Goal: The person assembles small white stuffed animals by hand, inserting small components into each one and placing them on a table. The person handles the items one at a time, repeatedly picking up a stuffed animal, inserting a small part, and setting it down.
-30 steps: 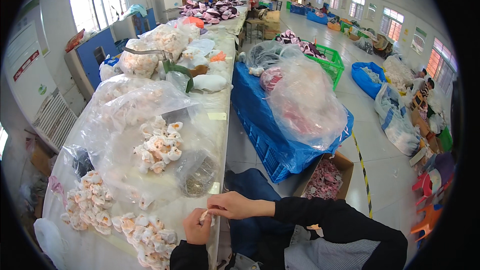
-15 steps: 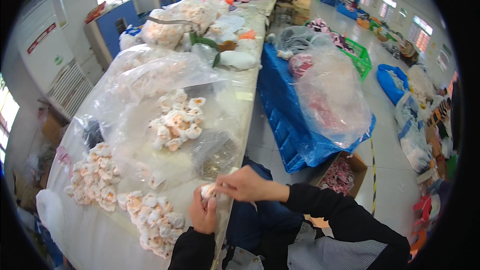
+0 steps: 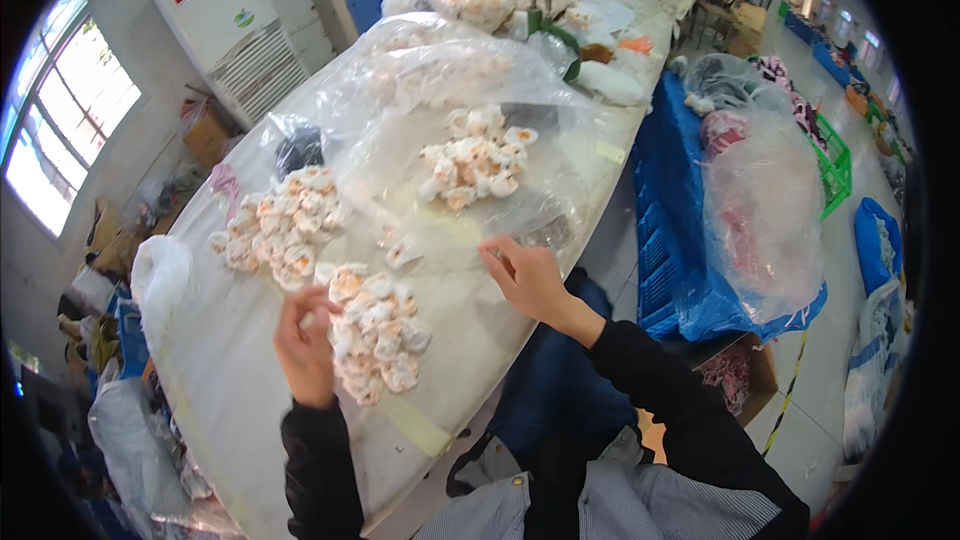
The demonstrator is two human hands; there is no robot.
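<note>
Several small, puffy, popcorn-like pieces (image 3: 380, 330), white with orange-brown patches, are heaped on the near part of the pale-covered table (image 3: 480, 350). My left hand (image 3: 305, 345) is at this heap's left edge, its thumb and fingers apart; I see nothing held in it. Farther right, my right hand (image 3: 535, 285) is over the table beside a small clear bag (image 3: 552, 230) with dark golden contents. Its fingers are bent together at the tips, and whether something small sits between them is hidden. Another heap of the same pieces (image 3: 285, 225) lies farther back on the left.
A big clear plastic bag (image 3: 400, 90) spreads over the table, with more puffy pieces (image 3: 478, 160) on it. To the right stand a blue-lined crate (image 3: 655, 250) and a filled clear bag (image 3: 760, 210). A box (image 3: 755, 380) of pink scraps is below.
Both hands held one puffy piece close together; now they are apart. The left hand moved left to the near heap, the right moved forward beside the small bag. The view swung left.
</note>
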